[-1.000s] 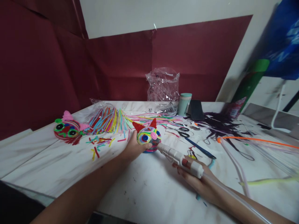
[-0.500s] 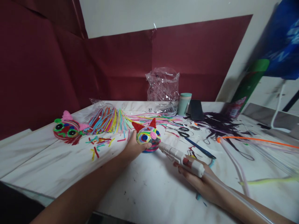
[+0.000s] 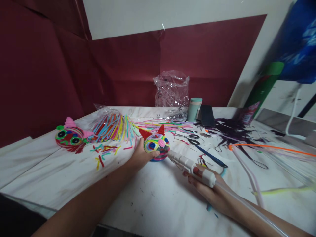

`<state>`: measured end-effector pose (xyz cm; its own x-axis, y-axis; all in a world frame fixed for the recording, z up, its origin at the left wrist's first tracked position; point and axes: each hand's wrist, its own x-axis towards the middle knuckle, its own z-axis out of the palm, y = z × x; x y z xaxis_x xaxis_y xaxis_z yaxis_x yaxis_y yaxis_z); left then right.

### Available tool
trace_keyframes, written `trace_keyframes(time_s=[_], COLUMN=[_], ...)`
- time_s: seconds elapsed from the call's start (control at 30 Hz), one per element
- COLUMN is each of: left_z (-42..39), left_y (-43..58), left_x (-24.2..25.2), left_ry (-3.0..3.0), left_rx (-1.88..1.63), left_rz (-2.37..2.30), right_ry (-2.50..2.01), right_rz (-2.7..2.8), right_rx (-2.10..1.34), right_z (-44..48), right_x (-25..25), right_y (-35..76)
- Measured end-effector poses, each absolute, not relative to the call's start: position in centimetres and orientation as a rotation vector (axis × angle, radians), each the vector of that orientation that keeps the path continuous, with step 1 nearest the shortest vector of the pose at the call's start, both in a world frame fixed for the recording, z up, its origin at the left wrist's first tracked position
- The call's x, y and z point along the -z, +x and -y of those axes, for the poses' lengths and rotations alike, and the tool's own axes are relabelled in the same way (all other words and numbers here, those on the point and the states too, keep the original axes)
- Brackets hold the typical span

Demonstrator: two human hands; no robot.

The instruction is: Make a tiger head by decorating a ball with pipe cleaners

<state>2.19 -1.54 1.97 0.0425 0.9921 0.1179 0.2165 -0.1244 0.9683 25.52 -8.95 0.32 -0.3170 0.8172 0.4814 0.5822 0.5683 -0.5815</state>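
My left hand [image 3: 143, 153] is closed round the left side of a cat-faced pipe-cleaner figure [image 3: 156, 144], round and colourful, with red pointed ears, blue eyes and a pink nose. Its thumb lies across the figure's lower front. In my right hand [image 3: 206, 186] is a white hot glue gun [image 3: 192, 166], a clear glue stick running out of its back along my forearm. The gun's nozzle points at the dark patch below the nose; whether it touches cannot be made out. A second pipe-cleaner figure [image 3: 70, 136], with pink ears and black eyes, lies at the far left.
Bundled coloured pipe cleaners [image 3: 113, 126] and short cut pieces [image 3: 103, 151] lie to the left. Behind are a clear plastic bag [image 3: 171, 93], a green cup [image 3: 195, 110] and a phone [image 3: 207, 116]. Scissors [image 3: 194, 140], dark strands [image 3: 229, 130] and an orange pipe cleaner [image 3: 271, 148] lie right.
Almost nothing differs. The view has shifted very slightly; both hands keep their holds, and the glue gun's nozzle stays beside the figure's lower front.
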Motion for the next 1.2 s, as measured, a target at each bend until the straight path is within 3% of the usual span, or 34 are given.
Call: trace_keyframes(time_s=[1.2], left_z=[1.74], left_y=[2.33], left_x=[-1.93], left_ry=[1.539], left_rx=[-1.191], left_rz=[-1.264], right_ry=[-1.079], right_rz=[2.057], right_rx=[-0.522], right_z=[8.93], right_x=[-0.24], right_y=[25.4])
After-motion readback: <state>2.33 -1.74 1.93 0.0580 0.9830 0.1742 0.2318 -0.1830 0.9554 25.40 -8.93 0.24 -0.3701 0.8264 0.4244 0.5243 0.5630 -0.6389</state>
